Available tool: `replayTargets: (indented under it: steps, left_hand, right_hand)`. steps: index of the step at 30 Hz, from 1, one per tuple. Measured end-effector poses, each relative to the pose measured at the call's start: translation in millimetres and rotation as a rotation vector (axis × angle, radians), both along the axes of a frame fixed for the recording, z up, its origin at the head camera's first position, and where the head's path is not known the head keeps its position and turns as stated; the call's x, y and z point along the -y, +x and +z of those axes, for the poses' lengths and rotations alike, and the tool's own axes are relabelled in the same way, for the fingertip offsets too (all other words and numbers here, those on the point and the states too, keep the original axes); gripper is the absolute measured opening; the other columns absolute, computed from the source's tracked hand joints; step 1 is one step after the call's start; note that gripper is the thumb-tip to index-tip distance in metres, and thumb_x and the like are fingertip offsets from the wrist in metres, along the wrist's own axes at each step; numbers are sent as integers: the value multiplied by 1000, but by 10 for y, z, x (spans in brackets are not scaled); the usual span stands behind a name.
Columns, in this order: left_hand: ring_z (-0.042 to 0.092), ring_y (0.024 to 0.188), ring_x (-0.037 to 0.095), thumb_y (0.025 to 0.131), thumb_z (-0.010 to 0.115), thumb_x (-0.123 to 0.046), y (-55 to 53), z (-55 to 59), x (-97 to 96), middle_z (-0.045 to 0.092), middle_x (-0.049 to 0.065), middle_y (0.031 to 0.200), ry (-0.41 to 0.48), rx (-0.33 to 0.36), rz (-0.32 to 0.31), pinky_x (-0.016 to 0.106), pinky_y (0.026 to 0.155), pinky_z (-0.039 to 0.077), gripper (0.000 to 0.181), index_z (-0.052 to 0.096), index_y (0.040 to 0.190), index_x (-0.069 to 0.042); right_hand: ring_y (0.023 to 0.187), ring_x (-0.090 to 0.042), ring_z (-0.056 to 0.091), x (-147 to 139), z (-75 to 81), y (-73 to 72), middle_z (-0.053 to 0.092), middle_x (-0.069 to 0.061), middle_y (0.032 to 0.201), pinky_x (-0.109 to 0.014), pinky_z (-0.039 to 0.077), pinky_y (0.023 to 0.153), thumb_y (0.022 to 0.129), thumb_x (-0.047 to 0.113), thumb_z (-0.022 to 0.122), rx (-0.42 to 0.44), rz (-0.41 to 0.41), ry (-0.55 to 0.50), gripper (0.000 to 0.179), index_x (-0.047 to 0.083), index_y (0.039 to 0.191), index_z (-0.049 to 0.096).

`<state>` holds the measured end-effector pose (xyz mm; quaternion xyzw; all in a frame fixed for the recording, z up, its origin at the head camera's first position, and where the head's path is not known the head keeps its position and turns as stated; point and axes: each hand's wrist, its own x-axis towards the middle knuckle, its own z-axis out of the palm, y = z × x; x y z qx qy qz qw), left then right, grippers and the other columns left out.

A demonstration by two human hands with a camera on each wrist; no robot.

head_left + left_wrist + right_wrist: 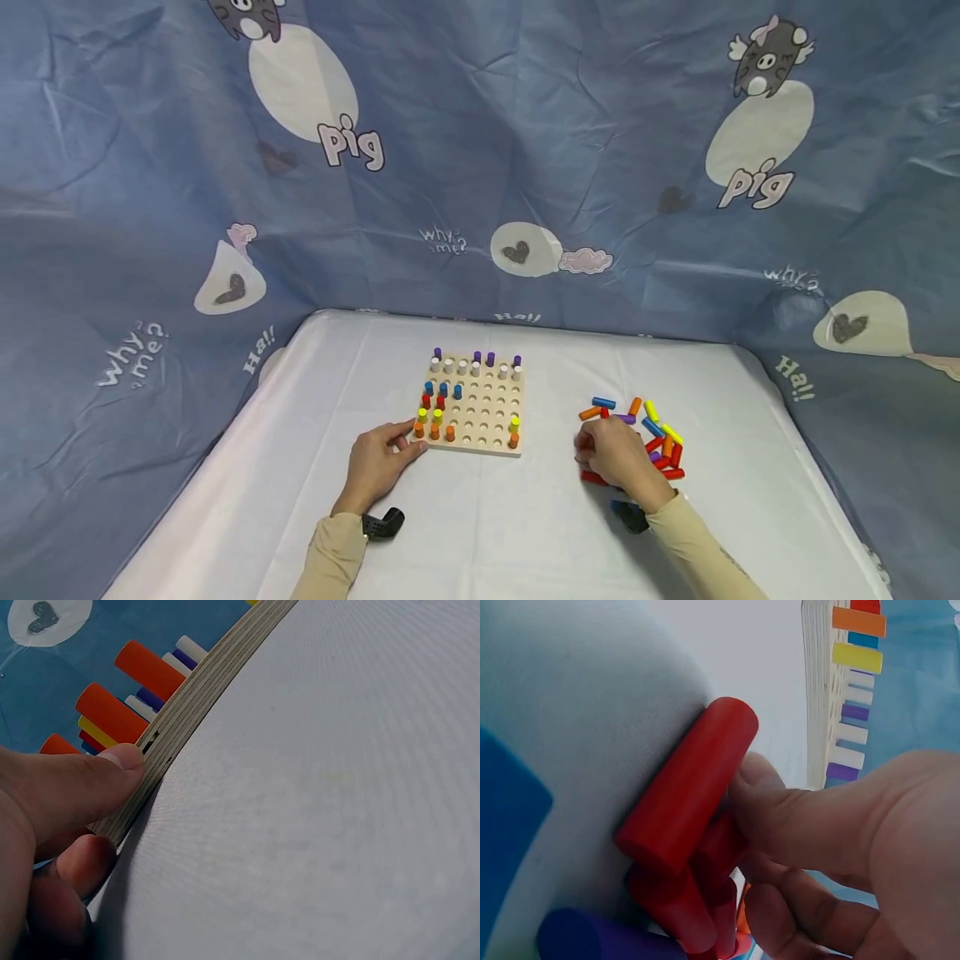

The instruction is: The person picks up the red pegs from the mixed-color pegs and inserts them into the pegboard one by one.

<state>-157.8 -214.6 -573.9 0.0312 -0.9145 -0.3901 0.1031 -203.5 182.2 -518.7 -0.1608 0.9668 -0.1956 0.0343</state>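
A wooden pegboard (480, 408) lies on the white table, with purple, white, blue, red, yellow and orange pegs upright in some of its holes. My left hand (378, 462) grips its near left corner, the thumb (112, 769) against the plywood edge and the other fingers curled beside it. To the right, my right hand (615, 454) reaches down into a pile of loose pegs. In the right wrist view its thumb (769, 795) is close against a red peg (690, 784), over more red pegs. Whether the curled fingers pinch a peg is hidden.
Loose pegs around the right hand include a blue one (603, 402), a yellow one (651, 411) and an orange one (635, 407). A blue printed curtain (465, 183) hangs behind the table (360, 375). Bare white cloth separates the board from the pile.
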Motion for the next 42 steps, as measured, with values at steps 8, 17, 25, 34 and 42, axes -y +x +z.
replayTargets:
  steps: [8, 17, 25, 34, 42]
  left_hand:
    - [44, 62, 9, 86, 90, -28, -5, 3, -5, 61, -6, 73, 6, 13, -3, 25, 59, 33, 48, 77, 129, -8]
    - [44, 62, 9, 86, 90, -28, 11, 9, -19, 60, -5, 72, 9, 8, 5, 25, 59, 32, 48, 77, 128, -8]
    - [43, 61, 8, 86, 90, -29, 6, 2, -22, 59, -6, 72, -1, 13, 8, 25, 59, 32, 49, 78, 129, -9]
    - [43, 61, 8, 86, 90, -28, 7, 3, -16, 59, -7, 72, 8, -14, 15, 25, 58, 32, 47, 78, 127, -9]
    - [45, 63, 9, 86, 90, -27, 15, 11, -7, 60, -6, 73, 13, 5, 9, 25, 60, 33, 47, 78, 128, -9]
  right_hand:
    - [79, -15, 60, 17, -8, -28, 74, 3, 85, -30, 51, 68, 84, 8, 89, -117, 39, -63, 10, 14, 89, 82]
    - [71, -14, 62, 119, -7, -93, 78, 2, 83, -28, 47, 58, 84, 8, 83, -251, -61, -193, 9, 12, 92, 85]
    - [70, -18, 65, 256, 29, -130, 78, 0, 78, -34, 46, 65, 86, 19, 88, -328, -189, -304, 13, 10, 90, 80]
    - [72, -21, 55, 612, 93, -244, 72, 0, 75, -33, 37, 67, 88, 21, 88, -441, -165, -427, 16, 13, 94, 75]
    - [80, -27, 67, 901, 118, -285, 77, -7, 86, -41, 48, 74, 89, 11, 84, -399, -133, -492, 13, 8, 100, 77]
